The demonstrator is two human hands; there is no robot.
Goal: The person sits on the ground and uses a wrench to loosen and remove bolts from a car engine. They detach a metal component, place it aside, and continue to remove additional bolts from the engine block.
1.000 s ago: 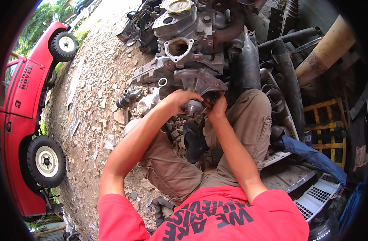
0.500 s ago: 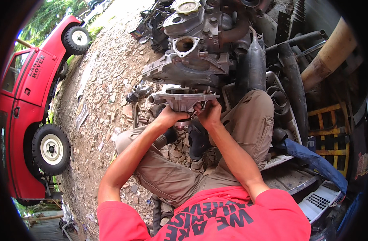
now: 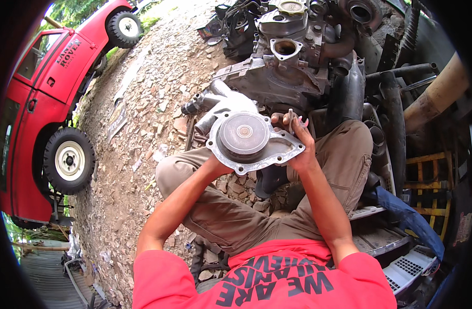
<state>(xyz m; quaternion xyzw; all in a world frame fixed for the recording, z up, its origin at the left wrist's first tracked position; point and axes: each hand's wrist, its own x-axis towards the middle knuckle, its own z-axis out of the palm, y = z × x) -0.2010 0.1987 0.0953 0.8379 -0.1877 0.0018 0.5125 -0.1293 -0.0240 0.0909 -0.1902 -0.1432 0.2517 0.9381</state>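
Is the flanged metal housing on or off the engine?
Off: left hand and right hand hold the housing apart from the engine.

My feed gives me the flanged cast-metal part (image 3: 254, 144) in bright silver-grey, its flat round disc (image 3: 236, 136) darker grey with a tan-tinged centre, against the dull grey metal engine (image 3: 277, 69) and its cream-yellow round cap (image 3: 292, 7). I see plain brown cloth trousers (image 3: 213, 206) and a red short-sleeved shirt (image 3: 264, 280) with bold black lettering. At the edges I pick out a red vehicle (image 3: 55, 110) with cream wheels in black tyres, a yellow slatted frame (image 3: 424, 185), and a white plastic panel (image 3: 411, 268) patterned with dark holes.
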